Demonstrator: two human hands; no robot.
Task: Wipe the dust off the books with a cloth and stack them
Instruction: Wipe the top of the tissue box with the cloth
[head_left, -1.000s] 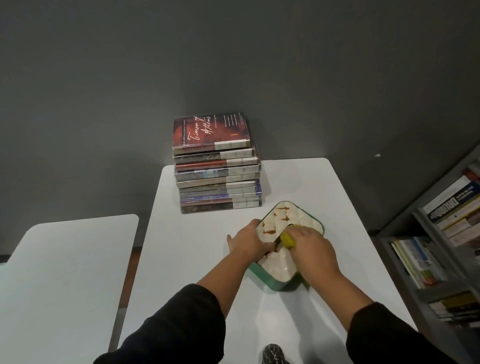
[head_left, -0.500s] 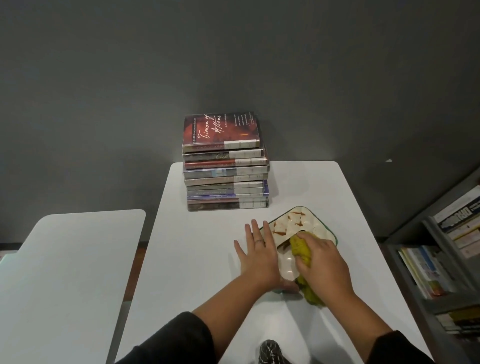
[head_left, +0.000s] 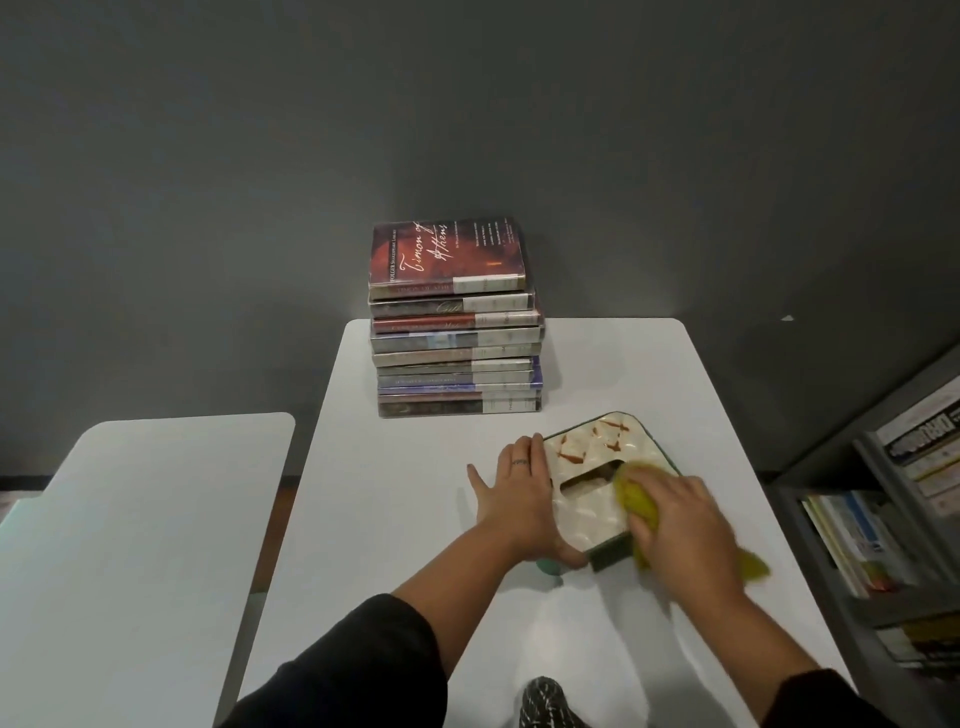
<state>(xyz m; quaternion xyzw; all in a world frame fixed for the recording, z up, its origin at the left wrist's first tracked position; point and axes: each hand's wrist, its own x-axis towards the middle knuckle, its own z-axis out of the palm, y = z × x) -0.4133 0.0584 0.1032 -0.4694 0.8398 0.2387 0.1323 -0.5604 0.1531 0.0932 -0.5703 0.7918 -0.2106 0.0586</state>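
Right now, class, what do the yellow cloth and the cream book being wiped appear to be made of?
Yellow cloth: seemingly soft fabric; it bunches limply under the right hand. Cream book: probably a glossy hard cover with a green edge; light glints off it. The left hand steadies it.

Cream book (head_left: 582, 499) flat under yellow cloth (head_left: 636, 499)

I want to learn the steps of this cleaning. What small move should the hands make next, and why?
Probably sweep the yellow cloth in the right hand toward the far end of the cream book. That end is uncovered, the cloth sits on the near right part, and the left hand lies flat at the book's left edge, steadying it.
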